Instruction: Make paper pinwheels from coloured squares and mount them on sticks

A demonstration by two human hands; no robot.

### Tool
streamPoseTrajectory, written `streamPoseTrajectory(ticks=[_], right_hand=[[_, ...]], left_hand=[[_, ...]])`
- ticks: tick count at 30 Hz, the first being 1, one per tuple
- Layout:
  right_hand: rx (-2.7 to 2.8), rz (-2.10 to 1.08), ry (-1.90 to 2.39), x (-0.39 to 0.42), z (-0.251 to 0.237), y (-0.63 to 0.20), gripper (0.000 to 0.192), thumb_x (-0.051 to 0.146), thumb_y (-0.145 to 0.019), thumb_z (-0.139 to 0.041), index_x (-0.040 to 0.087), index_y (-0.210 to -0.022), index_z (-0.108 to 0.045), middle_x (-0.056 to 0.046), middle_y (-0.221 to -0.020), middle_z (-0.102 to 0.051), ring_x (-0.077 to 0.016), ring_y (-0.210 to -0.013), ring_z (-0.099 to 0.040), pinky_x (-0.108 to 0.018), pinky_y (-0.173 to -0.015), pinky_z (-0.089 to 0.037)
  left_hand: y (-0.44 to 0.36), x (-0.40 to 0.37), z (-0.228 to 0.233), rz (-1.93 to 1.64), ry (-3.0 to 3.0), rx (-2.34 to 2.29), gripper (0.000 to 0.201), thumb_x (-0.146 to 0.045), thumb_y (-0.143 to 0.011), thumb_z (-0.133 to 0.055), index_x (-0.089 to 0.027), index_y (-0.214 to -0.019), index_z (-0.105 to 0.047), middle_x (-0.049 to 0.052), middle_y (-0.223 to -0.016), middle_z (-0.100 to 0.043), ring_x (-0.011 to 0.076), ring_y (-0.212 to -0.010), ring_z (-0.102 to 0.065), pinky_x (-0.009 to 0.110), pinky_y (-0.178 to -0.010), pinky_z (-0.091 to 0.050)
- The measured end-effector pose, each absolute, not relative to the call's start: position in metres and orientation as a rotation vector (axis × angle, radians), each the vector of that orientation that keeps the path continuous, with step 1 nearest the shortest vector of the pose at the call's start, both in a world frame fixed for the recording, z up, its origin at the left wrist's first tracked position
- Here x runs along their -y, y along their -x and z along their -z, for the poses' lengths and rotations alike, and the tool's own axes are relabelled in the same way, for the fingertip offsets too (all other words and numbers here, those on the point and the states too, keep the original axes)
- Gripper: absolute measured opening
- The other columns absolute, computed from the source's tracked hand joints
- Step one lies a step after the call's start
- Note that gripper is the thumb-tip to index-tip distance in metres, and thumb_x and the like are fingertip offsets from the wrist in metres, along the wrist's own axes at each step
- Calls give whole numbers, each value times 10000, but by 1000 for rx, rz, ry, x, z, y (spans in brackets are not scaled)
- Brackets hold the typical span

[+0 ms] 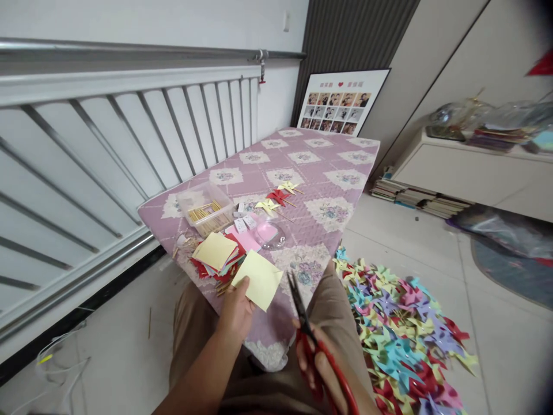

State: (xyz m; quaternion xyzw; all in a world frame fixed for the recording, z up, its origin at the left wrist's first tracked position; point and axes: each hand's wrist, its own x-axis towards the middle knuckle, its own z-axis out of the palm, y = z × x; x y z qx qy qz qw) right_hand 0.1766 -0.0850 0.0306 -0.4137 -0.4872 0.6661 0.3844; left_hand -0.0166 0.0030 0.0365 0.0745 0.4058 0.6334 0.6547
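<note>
Between the thumb and fingers of my left hand (235,311) is a square of pale yellow paper (260,280), held flat above the near end of the table. My right hand (319,357) grips red-handled scissors (305,317), their dark blades pointing up and away, just right of the paper and apart from it. Left of the yellow square lies a stack of coloured paper squares (216,253), a yellow one on top. Beyond it stands a clear plastic box (205,210) with thin wooden sticks inside. Small paper pinwheels on sticks, two yellow and a red pinwheel (279,196), lie farther back.
A quilted purple cloth (302,157) covers the table. Small white boxes (244,223) and a clear dish (270,235) sit mid-table. A large heap of coloured pinwheels (401,334) covers the floor at right. A white radiator (129,138) runs along the left; a photo board (341,104) stands behind.
</note>
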Motion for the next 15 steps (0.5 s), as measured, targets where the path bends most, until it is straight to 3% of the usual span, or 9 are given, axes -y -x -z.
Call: streamPoseTrajectory(ticks=[5, 15], right_hand=[[1353, -1841, 1099, 99, -33, -163, 736, 746, -839, -397, 242, -1375, -403, -8, -801, -520, -104, -559, -393, -242, -503, -334], [1398, -1791, 1130, 101, -21, -160, 643, 680, -868, -448, 259, -1354, -461, -41, -866, -599, -164, -689, -516, -280, -607, -426]], left_hand=[[15, -6, -44, -1503, -107, -912, 371, -185, -744, -729, -170, -1103, -639, 96, -1086, -733, 210, -925, -712, 283, -768, -577], [14, -5, -43, -1513, -61, -904, 329, -195, -783, -686, -207, -1107, -636, 73, -1134, -713, 189, -942, -701, 269, -753, -568]])
